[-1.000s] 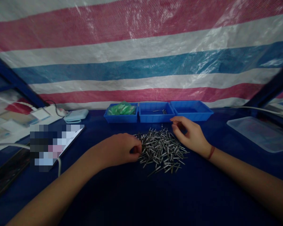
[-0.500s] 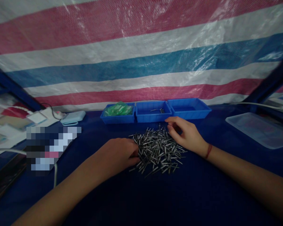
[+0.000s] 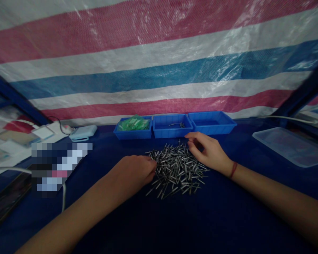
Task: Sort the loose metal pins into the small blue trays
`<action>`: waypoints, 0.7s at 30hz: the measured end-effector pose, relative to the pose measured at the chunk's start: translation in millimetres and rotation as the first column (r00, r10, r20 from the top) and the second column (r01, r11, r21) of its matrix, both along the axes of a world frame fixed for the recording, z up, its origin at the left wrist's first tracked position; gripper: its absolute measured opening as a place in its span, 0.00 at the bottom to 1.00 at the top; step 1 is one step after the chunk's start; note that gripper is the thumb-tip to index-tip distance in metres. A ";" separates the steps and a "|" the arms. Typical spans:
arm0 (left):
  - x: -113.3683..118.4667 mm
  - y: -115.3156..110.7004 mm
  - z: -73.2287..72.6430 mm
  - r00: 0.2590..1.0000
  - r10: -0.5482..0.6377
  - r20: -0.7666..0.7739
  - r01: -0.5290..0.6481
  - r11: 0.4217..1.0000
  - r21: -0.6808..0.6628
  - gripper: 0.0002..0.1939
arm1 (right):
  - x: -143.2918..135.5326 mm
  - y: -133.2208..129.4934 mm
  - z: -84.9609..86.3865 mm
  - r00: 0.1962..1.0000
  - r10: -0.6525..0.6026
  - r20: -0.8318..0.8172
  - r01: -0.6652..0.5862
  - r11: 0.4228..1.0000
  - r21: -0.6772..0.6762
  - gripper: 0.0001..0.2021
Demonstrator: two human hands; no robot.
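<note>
A loose pile of thin metal rivets (image 3: 177, 171) lies on the dark blue table (image 3: 159, 225). At the pile's left edge, my left hand (image 3: 139, 171) has its fingers pressed together; whatever is between them, if anything, is hidden. My right hand (image 3: 208, 151), with a red string at the wrist, rests at the upper right edge of the pile. Its fingers are curled but apart, and nothing shows in them. Behind the pile, a middle blue bin (image 3: 172, 132) holds a few rivets.
The left blue bin (image 3: 134, 134) holds green packets; a third blue bin (image 3: 213, 129) adjoins on the right. A clear plastic lid (image 3: 291, 146) lies far right. At left are a light blue case (image 3: 83, 132), a phone (image 3: 9, 197) and cables. Striped sheeting hangs behind.
The fingers of my left hand have closed together at the pile's left edge. My right hand has hardly moved.
</note>
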State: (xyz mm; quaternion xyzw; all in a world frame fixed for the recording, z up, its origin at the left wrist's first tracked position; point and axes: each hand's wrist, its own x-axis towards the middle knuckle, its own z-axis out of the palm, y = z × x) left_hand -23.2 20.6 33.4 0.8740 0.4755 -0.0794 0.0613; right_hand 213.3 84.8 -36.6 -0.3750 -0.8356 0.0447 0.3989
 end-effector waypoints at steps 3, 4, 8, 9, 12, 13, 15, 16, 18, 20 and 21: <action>-2.6 1.5 -1.1 0.999 -0.018 0.039 0.020 0.999 -0.033 0.06 | 0.0 -0.2 0.8 1.000 0.005 0.008 -0.005 1.000 -0.006 0.10; -2.7 2.0 -1.9 0.998 -0.021 0.051 0.024 0.999 -0.044 0.07 | -0.1 -0.2 1.0 1.000 0.008 0.010 -0.008 1.000 -0.009 0.10; -0.8 1.5 -5.4 0.998 -0.035 0.047 0.036 0.999 -0.026 0.11 | -0.7 -0.2 1.2 1.000 0.008 0.014 -0.008 1.000 -0.019 0.10; -0.3 0.6 -5.9 0.999 -0.029 0.033 0.029 1.000 0.000 0.11 | -0.8 -0.2 1.2 1.000 0.006 0.014 -0.006 1.000 -0.020 0.10; -0.9 -2.2 -5.7 1.000 -0.001 0.015 0.000 0.998 0.067 0.11 | -0.6 -0.3 1.3 1.000 0.005 0.015 -0.005 1.000 -0.016 0.10; -1.7 -2.2 -5.3 1.000 0.008 0.029 -0.010 0.998 0.064 0.11 | -0.4 -0.4 1.3 1.000 0.006 0.015 -0.006 1.000 -0.012 0.10; -4.1 -0.1 -4.6 0.996 0.012 0.085 -0.014 1.000 0.018 0.10 | -0.1 -0.7 1.3 1.000 0.007 0.014 -0.006 1.000 -0.008 0.10; -5.6 1.9 -4.6 0.992 0.004 0.129 -0.003 1.000 -0.009 0.09 | 0.1 -0.8 1.2 1.000 0.007 0.014 -0.007 1.000 -0.008 0.10; -8.5 7.1 -4.7 0.973 -0.025 0.227 0.033 0.999 -0.033 0.07 | 0.2 -0.6 0.8 1.000 0.009 0.011 -0.009 1.000 -0.003 0.10; -10.8 12.1 -4.7 0.951 -0.052 0.306 0.059 0.998 -0.016 0.05 | 0.2 -0.1 0.2 1.000 0.013 0.010 -0.013 1.000 0.005 0.10; -11.5 14.2 -4.3 0.942 -0.054 0.332 0.059 0.998 -0.003 0.05 | 0.1 0.1 0.2 1.000 0.016 0.009 -0.016 1.000 0.013 0.10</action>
